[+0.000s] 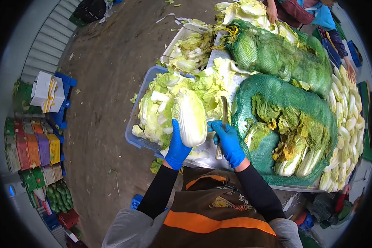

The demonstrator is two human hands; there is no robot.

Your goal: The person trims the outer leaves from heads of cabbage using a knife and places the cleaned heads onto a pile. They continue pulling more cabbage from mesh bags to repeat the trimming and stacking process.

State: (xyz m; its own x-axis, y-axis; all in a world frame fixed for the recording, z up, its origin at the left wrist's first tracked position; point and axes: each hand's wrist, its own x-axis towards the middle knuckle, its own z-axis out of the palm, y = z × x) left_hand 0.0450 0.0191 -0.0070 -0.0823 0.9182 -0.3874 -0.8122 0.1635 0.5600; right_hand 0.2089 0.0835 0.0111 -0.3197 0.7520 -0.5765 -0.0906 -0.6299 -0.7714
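Observation:
My left hand (178,146), in a blue glove, is closed around the lower left side of a pale napa cabbage (189,118) held upright. In my right hand (228,142), also gloved in blue, is a knife (224,111) with its curved blade pointing up and the end of its handle showing below the fist. The blade stands a little to the right of the cabbage, apart from it. Behind the cabbage, loose trimmed leaves (159,97) fill a blue plastic crate (130,128). To the right, an opened green mesh bag (258,161) holds several untrimmed cabbages (295,161) with yellowed leaves.
A second full green mesh bag (277,58) lies farther back on the metal table (237,84). Cabbages (345,128) are piled at the right edge. A white crate (175,43) holds leaves. Another person's hand (272,12) is at the top. Stacked boxes (33,142) stand left.

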